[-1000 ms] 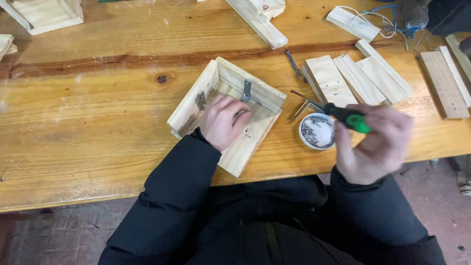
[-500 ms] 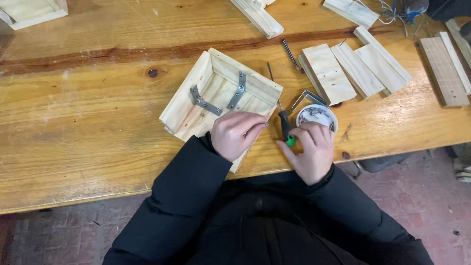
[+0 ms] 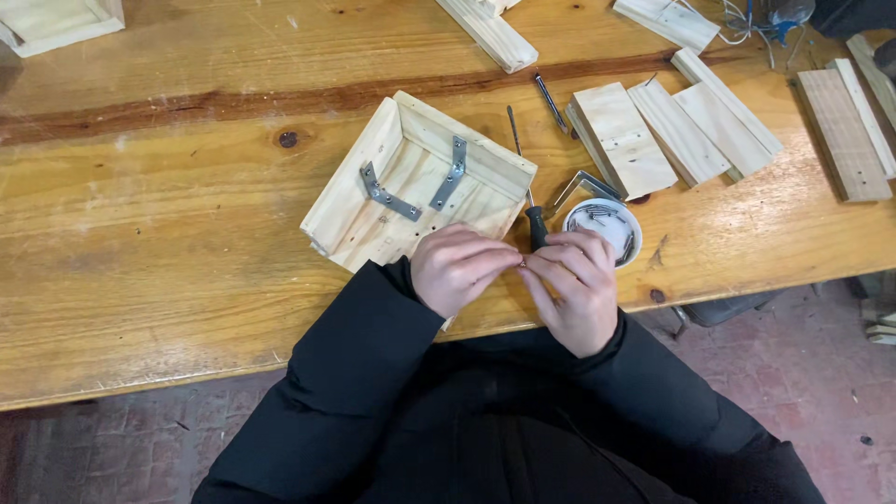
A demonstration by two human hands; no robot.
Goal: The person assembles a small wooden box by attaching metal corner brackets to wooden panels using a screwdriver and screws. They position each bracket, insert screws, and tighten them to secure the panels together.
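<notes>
Both hands meet at the near edge of the long pale-wood workbench point(image 3: 140, 271): the left hand point(image 3: 459, 266) and right hand point(image 3: 571, 285) are pinched together fingertip to fingertip on something tiny, too small to make out. Just beyond the left hand lies the open pale-pine box frame point(image 3: 415, 177) with two grey metal corner brackets point(image 3: 411, 191), stiff, light, best gripped by its walls. Right of that frame, the black-handled screwdriver point(image 3: 535, 224) stands by the right fingers, beside the small round white tub of screws point(image 3: 602, 224).
</notes>
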